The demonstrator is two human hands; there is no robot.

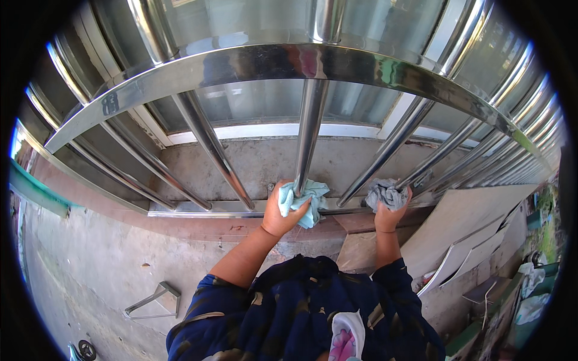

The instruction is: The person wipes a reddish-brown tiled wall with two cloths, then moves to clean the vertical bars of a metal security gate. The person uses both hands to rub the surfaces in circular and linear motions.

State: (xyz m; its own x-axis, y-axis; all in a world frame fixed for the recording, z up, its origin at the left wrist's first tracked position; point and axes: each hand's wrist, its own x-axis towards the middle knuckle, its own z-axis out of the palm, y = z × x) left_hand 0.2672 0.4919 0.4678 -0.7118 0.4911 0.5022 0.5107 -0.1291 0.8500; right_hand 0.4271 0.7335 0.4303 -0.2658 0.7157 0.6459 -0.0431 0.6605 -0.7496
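My left hand [283, 212] grips a light blue cloth [311, 205] wrapped around the foot of an upright stainless steel bar [312, 126], just above the bottom rail [203, 211]. Farther right, my right hand [392, 214] holds a crumpled grey cloth [386, 195] against the lower end of another steel bar [435, 158]. Both bars belong to a polished window grille, whose flat horizontal crossband [271, 67] runs above my hands and reflects the surroundings. Some fingers of each hand are hidden behind cloth and bars.
Behind the grille lie a concrete ledge [253, 158] and framed window glass [253, 106]. Large flat boards [469, 216] lean at the right, close to my right arm. A triangular metal bracket [158, 302] rests on the concrete floor [104, 270] at lower left.
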